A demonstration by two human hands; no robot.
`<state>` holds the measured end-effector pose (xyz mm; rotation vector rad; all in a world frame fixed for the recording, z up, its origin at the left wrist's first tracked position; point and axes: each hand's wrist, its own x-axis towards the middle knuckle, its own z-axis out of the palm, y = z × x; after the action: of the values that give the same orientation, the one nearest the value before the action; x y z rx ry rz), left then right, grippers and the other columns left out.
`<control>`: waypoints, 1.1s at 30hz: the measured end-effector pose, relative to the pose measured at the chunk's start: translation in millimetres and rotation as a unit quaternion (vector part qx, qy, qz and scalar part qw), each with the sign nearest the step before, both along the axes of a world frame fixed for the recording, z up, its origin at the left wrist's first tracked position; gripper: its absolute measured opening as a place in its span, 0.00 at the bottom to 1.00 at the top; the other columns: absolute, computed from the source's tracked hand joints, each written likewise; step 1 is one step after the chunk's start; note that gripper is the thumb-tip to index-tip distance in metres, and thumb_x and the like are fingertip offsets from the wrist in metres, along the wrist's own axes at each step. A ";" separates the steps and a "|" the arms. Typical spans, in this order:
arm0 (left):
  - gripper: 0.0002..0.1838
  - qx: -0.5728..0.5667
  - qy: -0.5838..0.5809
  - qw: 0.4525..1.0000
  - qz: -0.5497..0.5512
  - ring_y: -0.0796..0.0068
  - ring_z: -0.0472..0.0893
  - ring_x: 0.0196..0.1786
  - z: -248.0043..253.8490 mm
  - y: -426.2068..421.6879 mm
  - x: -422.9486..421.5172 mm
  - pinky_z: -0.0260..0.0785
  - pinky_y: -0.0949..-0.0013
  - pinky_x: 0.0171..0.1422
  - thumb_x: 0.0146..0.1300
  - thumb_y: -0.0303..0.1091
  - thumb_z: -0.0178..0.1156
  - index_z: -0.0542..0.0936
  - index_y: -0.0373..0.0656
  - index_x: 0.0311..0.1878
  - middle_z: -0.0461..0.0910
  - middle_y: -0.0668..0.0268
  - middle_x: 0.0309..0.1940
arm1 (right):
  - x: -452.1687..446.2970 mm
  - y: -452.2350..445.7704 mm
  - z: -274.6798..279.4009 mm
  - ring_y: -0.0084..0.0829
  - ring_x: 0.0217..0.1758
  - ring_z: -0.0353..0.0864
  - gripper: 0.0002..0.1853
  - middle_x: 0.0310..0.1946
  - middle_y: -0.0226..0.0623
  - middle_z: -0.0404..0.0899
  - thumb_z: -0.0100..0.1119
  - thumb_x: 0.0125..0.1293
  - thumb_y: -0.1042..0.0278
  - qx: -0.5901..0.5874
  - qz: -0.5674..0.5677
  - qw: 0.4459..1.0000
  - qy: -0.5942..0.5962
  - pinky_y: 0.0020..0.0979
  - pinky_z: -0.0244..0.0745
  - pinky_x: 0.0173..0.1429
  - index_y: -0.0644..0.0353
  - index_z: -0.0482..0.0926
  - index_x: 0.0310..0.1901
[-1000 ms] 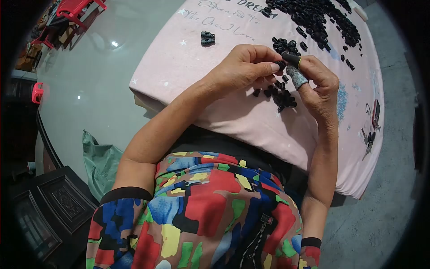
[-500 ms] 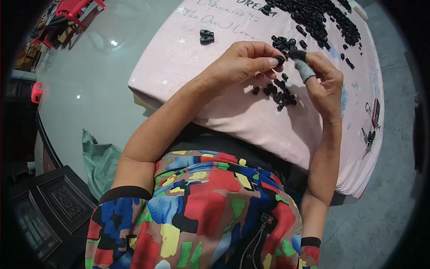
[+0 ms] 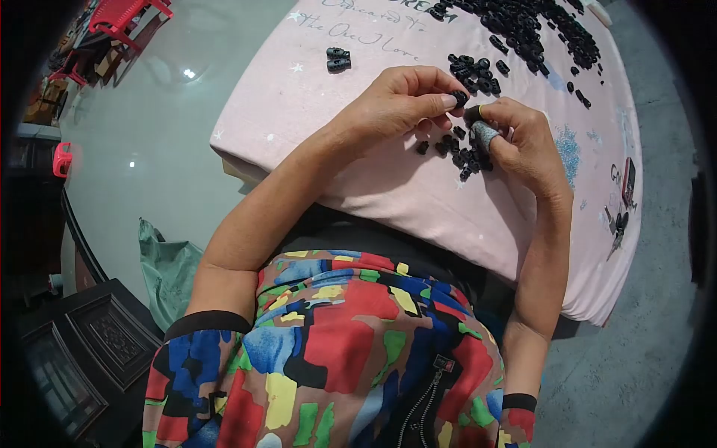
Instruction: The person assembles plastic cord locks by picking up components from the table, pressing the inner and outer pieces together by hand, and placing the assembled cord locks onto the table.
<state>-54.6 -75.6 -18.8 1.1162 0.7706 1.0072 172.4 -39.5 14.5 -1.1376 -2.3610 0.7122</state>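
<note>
Well, the shiny floor (image 3: 179,134) is the biggest thing, with a red chair (image 3: 123,19) far off on it. The pink cloth (image 3: 276,112) covers the work top and hangs over its edge, maybe to keep the top clean. The big heap (image 3: 523,37) of black bits is on the far side, perhaps to leave room up close.

The left hand (image 3: 399,101) has its thumb and finger pinched on a black bit, holding it up where it is easy to see. The right hand (image 3: 530,142) is bent close by. I can't tell if its tips pinch anything. It wears a gray wrap (image 3: 484,135) and a black cover (image 3: 473,113), maybe so nothing hurts.

Two small piles (image 3: 484,84) are within easy reach. Two bits (image 3: 338,60) lie side by side, away from the rest, maybe so they don't mix. The held bit (image 3: 461,98) is tiny.
</note>
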 end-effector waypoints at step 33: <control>0.13 0.003 -0.021 1.000 0.003 0.82 0.84 0.45 -3.6 1.7 1.8 0.74 0.79 0.45 0.71 0.34 0.60 0.78 0.41 0.55 0.85 0.67 0.42 | -16.4 -7.7 0.0 0.17 0.28 0.71 0.14 0.30 0.29 0.80 0.60 0.58 0.78 0.035 -0.022 0.990 0.138 0.21 0.66 0.30 0.62 0.87 0.46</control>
<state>-52.7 -74.0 -22.4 1.0955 0.7377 1.0358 156.0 -47.2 14.5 -0.9890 -2.1052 0.7147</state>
